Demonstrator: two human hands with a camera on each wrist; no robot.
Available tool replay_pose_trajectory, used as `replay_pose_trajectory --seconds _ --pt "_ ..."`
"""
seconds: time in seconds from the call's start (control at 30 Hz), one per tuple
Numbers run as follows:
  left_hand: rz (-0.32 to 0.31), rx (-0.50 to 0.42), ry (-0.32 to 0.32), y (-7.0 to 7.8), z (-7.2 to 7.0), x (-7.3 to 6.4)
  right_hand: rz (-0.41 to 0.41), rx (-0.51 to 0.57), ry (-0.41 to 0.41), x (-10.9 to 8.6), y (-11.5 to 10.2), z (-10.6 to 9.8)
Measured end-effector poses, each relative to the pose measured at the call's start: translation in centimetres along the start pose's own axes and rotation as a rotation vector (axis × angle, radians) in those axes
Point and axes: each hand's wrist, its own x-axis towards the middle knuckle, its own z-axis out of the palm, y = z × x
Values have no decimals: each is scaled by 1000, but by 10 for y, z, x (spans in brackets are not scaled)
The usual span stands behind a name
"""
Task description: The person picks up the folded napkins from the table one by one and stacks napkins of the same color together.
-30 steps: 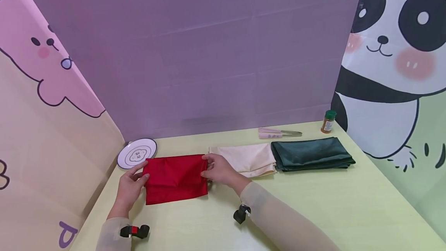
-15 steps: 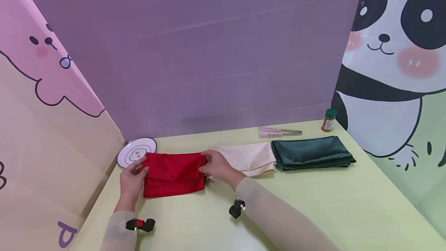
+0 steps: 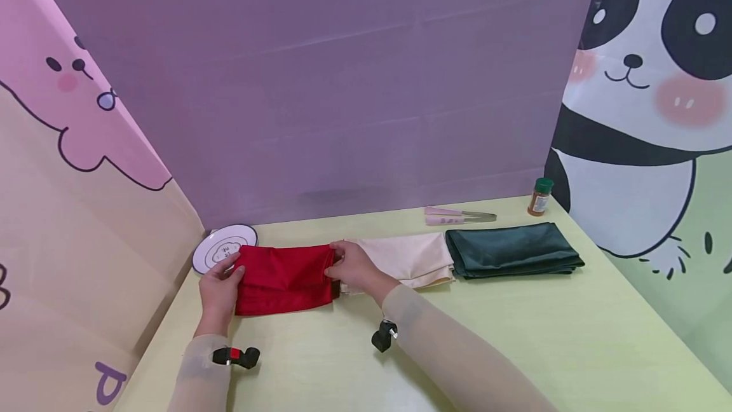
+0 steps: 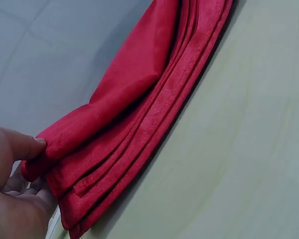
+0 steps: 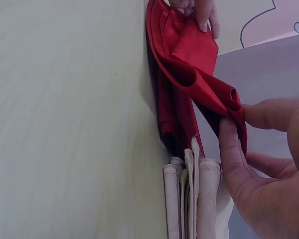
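A folded red satin cloth is held up by its two far corners, its layered lower edge hanging close over the table in the left wrist view. My left hand pinches its left corner between thumb and fingers. At the opposite corner my right hand pinches the fabric, thumb on one side and fingers on the other, as the right wrist view shows. Beside the right hand lies a folded cream cloth, partly hidden by that hand. In the right wrist view the stacked folds of the cream cloth sit right below the red one.
A folded dark green cloth lies against the cream one's right side. Behind stand pink-handled tongs and a green-capped spice jar. A white plate with a dark rim is at the back left corner, overlapped by the red cloth.
Both hands have moved the red cloth away from me, toward the back of the table, and it now overlaps the plate more in the head view. The grip at both corners stays the same.
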Motion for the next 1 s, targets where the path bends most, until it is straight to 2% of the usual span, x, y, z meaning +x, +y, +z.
replay_pose_trajectory --seconds 0.2,0.37,0.77,1.0 --pt "-21 -42 -21 1 5 -1 1 -44 1 2 2 0" --pt "-34 -41 -31 -1 7 -1 18 -7 -18 1 2 -1" --pt "46 -58 3 -10 6 6 20 20 -21 -4 0 -4" --pt "26 14 10 -15 1 6 13 -4 -39 -8 0 -6"
